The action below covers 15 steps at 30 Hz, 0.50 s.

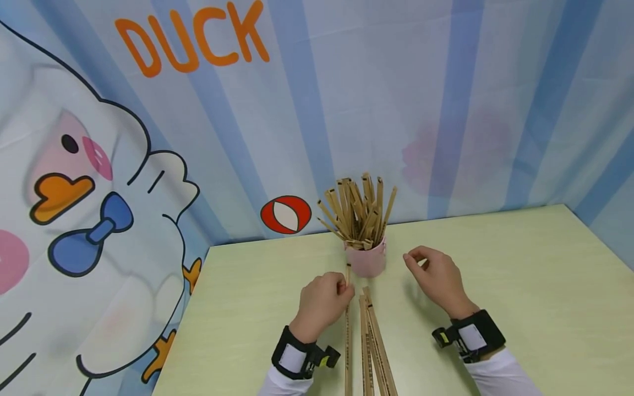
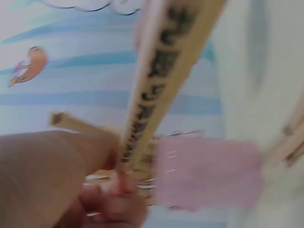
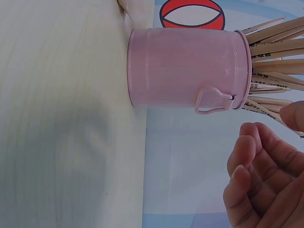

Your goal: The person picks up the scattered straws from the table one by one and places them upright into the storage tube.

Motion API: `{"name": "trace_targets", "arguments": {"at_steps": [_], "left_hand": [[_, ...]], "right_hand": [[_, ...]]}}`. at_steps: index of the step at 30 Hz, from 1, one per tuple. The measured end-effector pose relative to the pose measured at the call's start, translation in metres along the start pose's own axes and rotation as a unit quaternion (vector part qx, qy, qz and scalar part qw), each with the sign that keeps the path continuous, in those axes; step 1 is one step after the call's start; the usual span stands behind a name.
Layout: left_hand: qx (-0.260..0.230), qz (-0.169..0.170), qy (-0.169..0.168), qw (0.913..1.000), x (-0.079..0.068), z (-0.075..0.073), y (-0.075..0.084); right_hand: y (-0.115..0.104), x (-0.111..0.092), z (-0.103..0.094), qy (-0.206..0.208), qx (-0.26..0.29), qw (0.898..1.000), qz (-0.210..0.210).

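Between thumb and fingers, my left hand (image 1: 322, 302) pinches a long, thin brown stick (image 1: 348, 341) printed with dark characters. The stick (image 2: 159, 80) runs up close to the camera in the left wrist view, partly blurred. Beyond that hand stands a pink bucket (image 1: 365, 263) packed with similar upright sticks (image 1: 356, 212). My right hand (image 1: 436, 278) hovers to the right of the bucket, fingers loosely curled. In the right wrist view, nothing lies between the thumb and fingertips of that hand (image 3: 266, 175), and the bucket (image 3: 185, 69) is apart from it.
Several more brown sticks (image 1: 372, 346) lie in a loose bundle on the pale table (image 1: 535, 275), between my hands. A blue striped backdrop (image 1: 366, 82) with a duck drawing (image 1: 143, 308) rises along the table's back and left edges.
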<state>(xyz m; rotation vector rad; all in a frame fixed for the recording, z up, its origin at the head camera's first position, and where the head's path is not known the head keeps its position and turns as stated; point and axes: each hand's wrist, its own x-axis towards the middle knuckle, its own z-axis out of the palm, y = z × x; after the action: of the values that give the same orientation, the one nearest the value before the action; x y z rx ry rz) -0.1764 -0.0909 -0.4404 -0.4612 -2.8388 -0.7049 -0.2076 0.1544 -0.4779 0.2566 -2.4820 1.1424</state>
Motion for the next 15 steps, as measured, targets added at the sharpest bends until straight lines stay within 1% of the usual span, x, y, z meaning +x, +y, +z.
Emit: {"name": "trace_targets", "arguments": {"at_steps": [2,4,6,8,10,12,13,15], "left_hand": [[-0.027,-0.001,0.038,0.9989,0.001,-0.013,0.0],[-0.056,0.003,0.079,0.9953,0.001,-0.025,0.001],[-0.083,0.012,0.121,0.9891,0.003,-0.037,0.002],[-0.103,0.033,0.162,0.9809,0.005,-0.049,0.003],[-0.118,0.059,0.203,0.9703,0.01,-0.063,0.004],[-0.124,0.088,0.245,0.9575,0.015,-0.077,0.005],[-0.128,0.105,0.266,0.9498,0.017,-0.084,0.006],[-0.135,0.134,0.309,0.9317,0.021,-0.097,0.006]], "right_hand": [[0.0,0.0,0.0,0.001,0.001,1.0,0.0],[0.0,0.0,-0.001,0.002,0.001,1.0,0.0],[0.0,0.001,-0.001,0.003,0.0,1.0,-0.001],[0.001,0.001,-0.002,0.004,-0.002,1.0,0.001],[0.001,0.001,-0.003,0.005,-0.003,1.0,0.003],[0.0,0.002,-0.003,0.006,-0.002,1.0,0.005],[0.0,0.002,-0.003,0.006,-0.001,1.0,0.006],[0.0,0.002,-0.003,0.003,0.0,1.0,0.006]]}}
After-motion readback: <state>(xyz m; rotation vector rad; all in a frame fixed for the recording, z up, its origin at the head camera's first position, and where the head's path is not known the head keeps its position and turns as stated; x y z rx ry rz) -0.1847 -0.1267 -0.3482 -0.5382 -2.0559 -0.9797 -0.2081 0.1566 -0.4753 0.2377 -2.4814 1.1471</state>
